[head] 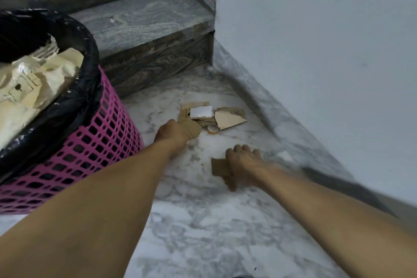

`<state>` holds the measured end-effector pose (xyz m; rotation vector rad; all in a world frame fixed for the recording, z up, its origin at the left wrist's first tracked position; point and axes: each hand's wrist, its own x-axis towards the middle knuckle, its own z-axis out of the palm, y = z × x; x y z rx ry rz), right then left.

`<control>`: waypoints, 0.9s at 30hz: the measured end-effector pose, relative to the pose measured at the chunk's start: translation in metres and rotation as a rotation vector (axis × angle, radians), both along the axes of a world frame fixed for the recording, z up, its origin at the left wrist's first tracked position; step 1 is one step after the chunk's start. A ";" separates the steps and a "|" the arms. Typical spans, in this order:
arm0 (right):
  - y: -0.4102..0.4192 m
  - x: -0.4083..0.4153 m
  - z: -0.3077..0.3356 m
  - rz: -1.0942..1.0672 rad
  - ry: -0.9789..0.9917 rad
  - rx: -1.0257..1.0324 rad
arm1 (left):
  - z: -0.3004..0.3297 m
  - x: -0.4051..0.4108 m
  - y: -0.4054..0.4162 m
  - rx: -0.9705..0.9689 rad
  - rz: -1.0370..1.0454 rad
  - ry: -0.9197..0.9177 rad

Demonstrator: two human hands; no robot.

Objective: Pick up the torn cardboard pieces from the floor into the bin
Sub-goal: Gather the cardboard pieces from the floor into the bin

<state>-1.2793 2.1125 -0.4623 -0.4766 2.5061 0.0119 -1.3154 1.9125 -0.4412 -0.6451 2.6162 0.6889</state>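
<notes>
Pink lattice plastic forms the bin [94, 142] at far left; a black bag [74, 88] lines it, and pale torn cardboard [38, 79] fills its top. Just right of the bin, the left hand [177, 132] reaches to the near-left edge of a pile of cardboard pieces [212, 115] on the floor, fingers curled onto a brown scrap; whether they have closed on it cannot be told. The pile's long axis runs left to right, and its pointed triangular piece [231, 119] aims right, toward the wall. Nearer the camera and further right, the blurred right hand [242, 162] grips a small brown cardboard piece [220, 167], which projects from its left side. White marble veined grey makes up the floor [214, 221]; grey stone steps [146, 22] rise behind, and a plain pale wall [316, 40] with a stone skirting [270, 108] closes the right side.
</notes>
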 end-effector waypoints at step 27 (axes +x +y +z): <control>-0.019 -0.142 -0.003 -0.100 0.026 -0.170 | -0.034 -0.078 0.003 0.064 -0.412 0.054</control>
